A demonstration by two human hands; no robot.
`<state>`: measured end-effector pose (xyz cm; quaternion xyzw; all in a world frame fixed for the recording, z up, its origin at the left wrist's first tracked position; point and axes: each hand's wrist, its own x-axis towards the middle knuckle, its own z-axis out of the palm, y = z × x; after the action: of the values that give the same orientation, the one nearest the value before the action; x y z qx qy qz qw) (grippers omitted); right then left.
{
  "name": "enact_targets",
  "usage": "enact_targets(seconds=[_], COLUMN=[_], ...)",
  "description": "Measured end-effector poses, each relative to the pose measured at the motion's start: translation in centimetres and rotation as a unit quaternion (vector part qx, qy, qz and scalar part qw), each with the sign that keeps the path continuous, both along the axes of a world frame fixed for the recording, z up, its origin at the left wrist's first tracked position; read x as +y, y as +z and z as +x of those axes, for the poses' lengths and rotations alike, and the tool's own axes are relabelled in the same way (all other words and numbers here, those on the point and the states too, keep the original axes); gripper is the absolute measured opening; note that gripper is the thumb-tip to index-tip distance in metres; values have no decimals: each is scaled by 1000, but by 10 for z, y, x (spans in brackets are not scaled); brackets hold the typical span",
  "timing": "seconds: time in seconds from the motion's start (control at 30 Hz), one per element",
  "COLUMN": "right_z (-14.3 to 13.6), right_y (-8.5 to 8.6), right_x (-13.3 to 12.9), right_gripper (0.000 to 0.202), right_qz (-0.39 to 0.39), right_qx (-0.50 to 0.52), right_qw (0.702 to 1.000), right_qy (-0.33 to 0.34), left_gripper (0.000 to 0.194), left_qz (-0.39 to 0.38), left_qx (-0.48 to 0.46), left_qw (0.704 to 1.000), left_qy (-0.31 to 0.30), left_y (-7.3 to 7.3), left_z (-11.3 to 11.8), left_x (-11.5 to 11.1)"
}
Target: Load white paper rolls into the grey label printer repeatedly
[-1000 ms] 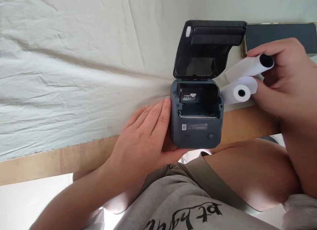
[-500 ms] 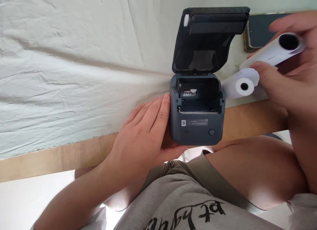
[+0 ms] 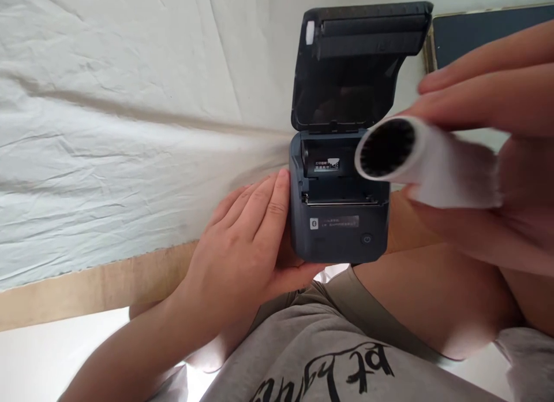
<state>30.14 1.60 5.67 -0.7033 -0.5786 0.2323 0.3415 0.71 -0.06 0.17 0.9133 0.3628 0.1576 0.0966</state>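
A dark blue-grey portable label printer point(image 3: 340, 245) stands at the table's front edge, its black lid point(image 3: 346, 78) swung up and back. Inside the paper bay point(image 3: 352, 165) a small printed sticker shows, and no roll is visible there. My left hand point(image 3: 244, 240) grips the printer's left side, thumb around its near end. Over the bay's right side, my right hand point(image 3: 489, 104) holds a white paper roll point(image 3: 461, 168) with its dark hollow core facing the printer. The roll is blurred and hides part of the bay.
At the upper right lies a dark-screened phone point(image 3: 480, 35), close to the raised lid. A wrinkled white cloth point(image 3: 130, 125) covers the table, leaving a wooden strip point(image 3: 108, 278) along the front. My lap and legs sit just below that edge.
My right hand has brought the paper roll left and nearer the camera, over the printer. The smaller roll beside the printer is no longer visible. My left hand stays on the printer.
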Motion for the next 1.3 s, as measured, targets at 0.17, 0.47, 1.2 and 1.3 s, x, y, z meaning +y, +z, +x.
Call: enact_targets(seconds=[0.17,0.47,1.2,1.3], right_z=[-9,25,-52,-53], right_y=[-12,-18,16,18], right_x=[-6,-24,35,32], right_gripper=[77,74,20,23], right_qz=[-14,-30,-118,-97], right_qx=[-204,-243,-322,-307], right_qw=[973,955,908,918], right_qy=[109,166,241,230], left_gripper=[93,89,94,95], left_qz=[3,-11,-26,-28], left_qx=[-5,-1,-2,-13], left_qw=[1000,1000,1000,999], left_qy=[-4,-17,6,8], left_y=[-1,0,-6,-8], left_z=[-3,-5,-7,-8], left_x=[-1,-1,0,0])
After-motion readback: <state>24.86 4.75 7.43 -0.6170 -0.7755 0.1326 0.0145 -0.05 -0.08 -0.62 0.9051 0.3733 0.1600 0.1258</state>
